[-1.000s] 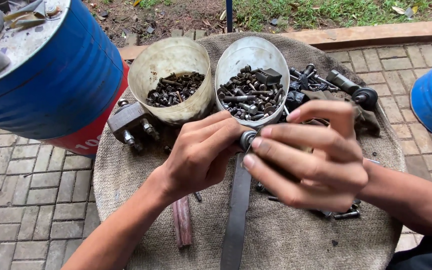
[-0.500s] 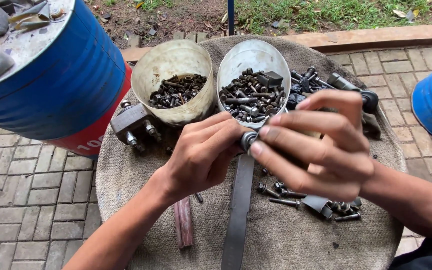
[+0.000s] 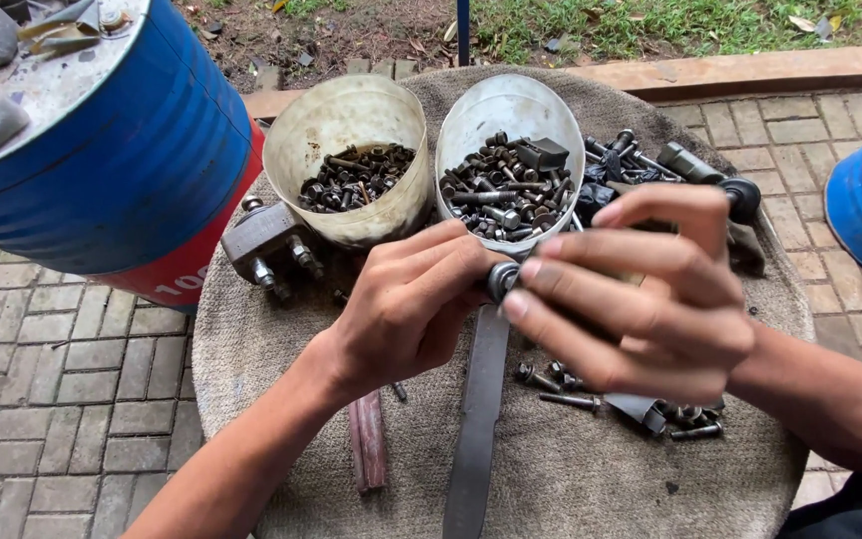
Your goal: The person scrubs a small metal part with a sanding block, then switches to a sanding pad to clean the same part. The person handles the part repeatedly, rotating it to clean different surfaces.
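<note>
Bolt (image 3: 502, 280) pinched between fingers (image 3: 551, 274) of both hands.

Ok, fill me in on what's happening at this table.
A person works with both bare hands over a round table covered in coarse cloth. The left hand and right hand meet at a small round metal fitting at the top end of a long flat metal bar, which lies on the cloth. Behind the hands stand two pale tubs of bolts, with loose bolts on the cloth and a blue drum at the left.
</note>
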